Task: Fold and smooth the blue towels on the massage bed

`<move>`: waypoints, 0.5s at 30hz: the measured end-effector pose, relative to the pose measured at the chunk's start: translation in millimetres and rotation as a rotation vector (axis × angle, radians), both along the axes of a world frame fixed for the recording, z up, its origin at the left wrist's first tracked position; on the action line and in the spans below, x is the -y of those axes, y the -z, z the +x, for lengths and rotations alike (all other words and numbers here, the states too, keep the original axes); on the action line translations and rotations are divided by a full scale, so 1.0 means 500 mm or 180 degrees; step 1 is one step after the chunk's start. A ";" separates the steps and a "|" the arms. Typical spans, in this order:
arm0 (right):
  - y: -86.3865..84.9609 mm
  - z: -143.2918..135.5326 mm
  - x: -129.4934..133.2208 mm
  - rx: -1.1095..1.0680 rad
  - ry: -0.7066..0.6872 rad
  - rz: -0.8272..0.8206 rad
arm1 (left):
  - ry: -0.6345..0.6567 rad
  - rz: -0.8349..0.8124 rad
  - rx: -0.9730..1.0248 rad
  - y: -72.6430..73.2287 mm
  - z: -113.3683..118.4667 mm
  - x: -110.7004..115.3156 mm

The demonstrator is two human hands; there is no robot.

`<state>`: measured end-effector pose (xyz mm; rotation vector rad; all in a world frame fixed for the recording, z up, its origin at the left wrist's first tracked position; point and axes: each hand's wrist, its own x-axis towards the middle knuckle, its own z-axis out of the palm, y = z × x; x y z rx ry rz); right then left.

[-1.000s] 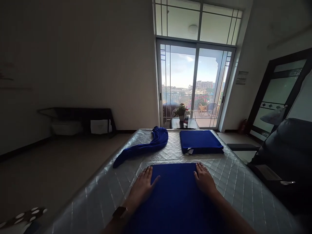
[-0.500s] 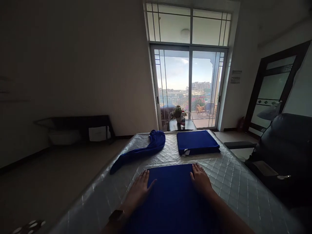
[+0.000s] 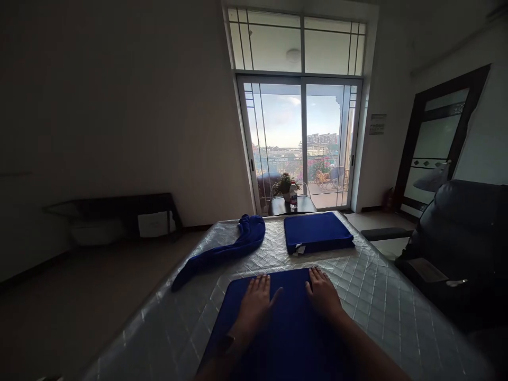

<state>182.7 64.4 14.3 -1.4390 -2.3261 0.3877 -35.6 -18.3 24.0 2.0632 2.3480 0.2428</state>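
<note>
A flat blue folded cloth (image 3: 293, 323) lies on the silver quilted surface (image 3: 373, 296) right in front of me. My left hand (image 3: 256, 304) rests flat on the cloth near its far edge, fingers spread and thumb out. At the cloth's far right corner lies my right hand (image 3: 323, 293), palm down with fingers stretched. Farther back on the right is a second folded blue cloth (image 3: 317, 230) with a white tag at its near edge. A crumpled, long blue cloth (image 3: 226, 248) stretches across the far left of the surface.
Beyond the far edge, a small dark table (image 3: 304, 205) holds a potted plant (image 3: 284, 184) and a bottle (image 3: 293, 196) before the glass doors. A black armchair (image 3: 476, 238) stands at the right. A dark low rack (image 3: 119, 203) is by the left wall.
My left hand has moved right, from the cloth's left edge onto its top. My right hand stays near the far right corner. The view has shifted slightly.
</note>
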 end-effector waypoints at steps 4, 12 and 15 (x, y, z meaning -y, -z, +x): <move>0.009 0.005 -0.008 0.0078 -0.0049 0.0037 | 0.0747 -0.0160 0.0601 -0.003 0.148 -0.025; 0.007 0.005 -0.006 0.0165 -0.0143 -0.0015 | 0.0675 -0.0095 0.0788 0.009 0.181 -0.073; -0.002 0.000 -0.002 0.0136 -0.0043 -0.0083 | 0.0492 -0.0086 0.0616 0.023 0.122 -0.071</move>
